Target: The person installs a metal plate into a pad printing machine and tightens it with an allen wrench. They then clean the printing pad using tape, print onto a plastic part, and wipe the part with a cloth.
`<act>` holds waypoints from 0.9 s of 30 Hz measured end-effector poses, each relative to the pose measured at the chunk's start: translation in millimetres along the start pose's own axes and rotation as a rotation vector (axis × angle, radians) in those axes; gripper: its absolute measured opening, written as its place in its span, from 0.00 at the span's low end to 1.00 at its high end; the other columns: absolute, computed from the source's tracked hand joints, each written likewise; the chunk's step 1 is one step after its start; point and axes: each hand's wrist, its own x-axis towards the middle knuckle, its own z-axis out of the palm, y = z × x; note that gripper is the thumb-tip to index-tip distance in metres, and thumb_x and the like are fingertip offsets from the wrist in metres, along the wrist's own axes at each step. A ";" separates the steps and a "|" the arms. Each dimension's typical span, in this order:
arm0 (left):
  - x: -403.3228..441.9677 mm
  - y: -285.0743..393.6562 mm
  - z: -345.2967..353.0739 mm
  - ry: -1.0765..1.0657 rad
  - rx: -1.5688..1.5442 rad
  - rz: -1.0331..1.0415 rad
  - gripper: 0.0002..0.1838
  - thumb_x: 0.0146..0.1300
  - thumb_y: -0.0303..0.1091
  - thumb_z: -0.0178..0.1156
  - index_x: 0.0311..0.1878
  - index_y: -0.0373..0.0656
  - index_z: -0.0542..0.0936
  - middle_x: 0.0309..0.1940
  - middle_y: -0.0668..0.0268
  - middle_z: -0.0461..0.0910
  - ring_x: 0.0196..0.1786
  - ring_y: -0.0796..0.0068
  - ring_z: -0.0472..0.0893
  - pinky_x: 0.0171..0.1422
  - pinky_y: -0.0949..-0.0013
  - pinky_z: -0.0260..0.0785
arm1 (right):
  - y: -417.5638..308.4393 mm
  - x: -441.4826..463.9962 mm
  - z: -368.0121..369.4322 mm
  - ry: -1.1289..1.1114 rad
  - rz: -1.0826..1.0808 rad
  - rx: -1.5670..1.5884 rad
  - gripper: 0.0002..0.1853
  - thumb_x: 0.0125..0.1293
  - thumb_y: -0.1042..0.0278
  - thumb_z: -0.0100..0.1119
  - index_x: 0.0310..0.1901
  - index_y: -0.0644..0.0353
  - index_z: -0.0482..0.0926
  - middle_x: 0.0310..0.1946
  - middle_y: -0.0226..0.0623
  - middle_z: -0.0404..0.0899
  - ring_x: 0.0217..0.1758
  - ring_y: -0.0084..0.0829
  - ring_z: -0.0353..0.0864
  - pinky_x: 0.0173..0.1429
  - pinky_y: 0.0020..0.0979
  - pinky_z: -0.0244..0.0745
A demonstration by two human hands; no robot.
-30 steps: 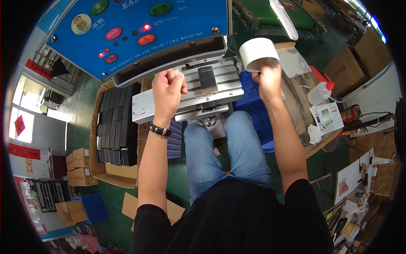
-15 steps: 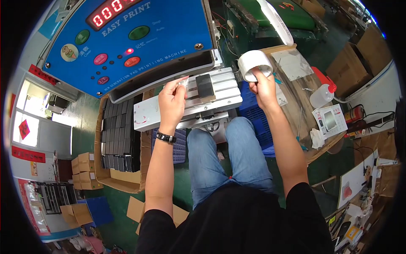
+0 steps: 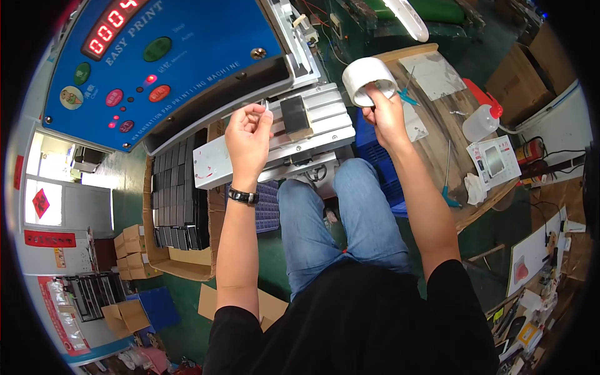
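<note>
One white tape roll (image 3: 360,72) sits at the eleven o'clock end of the right hand (image 3: 389,120), which grasps it with digits inside the core. At the roll's eight o'clock, the left hand (image 3: 250,140) pinches one small clear piece (image 3: 266,105). One black block (image 3: 294,115) lies between. The left forearm points to twelve, the right to eleven.
</note>
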 end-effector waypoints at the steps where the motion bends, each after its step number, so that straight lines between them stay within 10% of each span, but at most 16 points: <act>1: 1.3 1.4 -2.4 0.008 0.005 -0.006 0.05 0.71 0.24 0.66 0.48 0.38 0.83 0.33 0.69 0.83 0.29 0.84 0.75 0.33 0.80 0.68 | -1.0 1.0 2.6 -0.009 0.001 -0.003 0.13 0.79 0.61 0.61 0.51 0.64 0.82 0.29 0.31 0.81 0.22 0.13 0.73 0.22 0.15 0.60; 27: 1.4 2.7 6.4 0.008 0.159 0.012 0.06 0.71 0.26 0.68 0.48 0.40 0.84 0.30 0.69 0.83 0.31 0.80 0.76 0.38 0.75 0.70 | 15.8 2.3 -12.8 -0.011 0.004 -0.010 0.12 0.78 0.62 0.61 0.49 0.64 0.83 0.28 0.31 0.81 0.22 0.13 0.73 0.22 0.15 0.60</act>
